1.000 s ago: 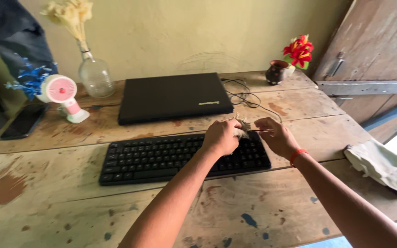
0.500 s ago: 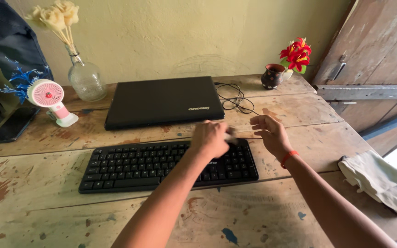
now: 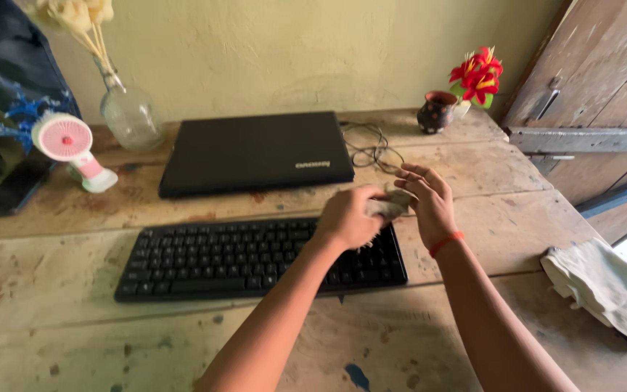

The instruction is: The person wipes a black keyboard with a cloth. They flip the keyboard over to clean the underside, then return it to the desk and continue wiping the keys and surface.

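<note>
a pale label strip is showing on the closed black laptop (image 3: 255,151), lying just beyond the hands. the left hand (image 3: 347,218) is curling shut around a small pale brush (image 3: 388,206), hovering over the right end of the black keyboard (image 3: 255,255). the right hand (image 3: 429,197) is standing open beside it, fingers spread, palm touching the brush's bristles. a crumpled pale cloth (image 3: 604,287) is lying well off to the right of the right hand.

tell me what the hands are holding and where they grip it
Left hand clutches one end of a small pale bristly brush; right hand touches its other end. Exact grip unclear.
</note>
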